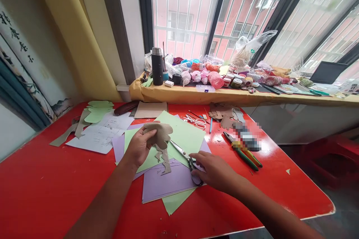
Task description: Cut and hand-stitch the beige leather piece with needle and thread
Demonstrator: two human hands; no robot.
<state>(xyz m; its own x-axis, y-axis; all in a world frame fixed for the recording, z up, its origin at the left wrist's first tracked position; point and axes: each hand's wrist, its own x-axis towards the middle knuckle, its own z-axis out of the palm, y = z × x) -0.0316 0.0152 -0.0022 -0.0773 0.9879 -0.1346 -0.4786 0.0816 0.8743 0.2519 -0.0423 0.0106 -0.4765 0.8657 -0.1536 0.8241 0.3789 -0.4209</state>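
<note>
bright windows (179,18) stand behind our red table (78,201), and we see a sill (174,96) crowded with yarn (215,80), small jars and a black flask (157,68). our left hand (137,148) holds up the leather (162,131), a beige piece with a lobed edge, over the middle of the paper pile; its thumb lies flat on the near face, and the fingers pinch the piece from behind. just below it we see a ragged offcut (166,164) over the sheets. our right hand (210,167) is at the black handles of the scissors (183,152), index and thumb bent and a little apart; we cannot tell whether they grip the loops. the blades point towards the leather, over green paper (186,132), with purple paper (165,183) nearer us. to our left lie white sheets (102,134) and green cutouts (98,112); to our right, pliers (246,153) rest beside a blurred-out thing (246,137). further back we have white scissors (198,121), a blue pencil (211,125) and brown scraps (223,112).
</note>
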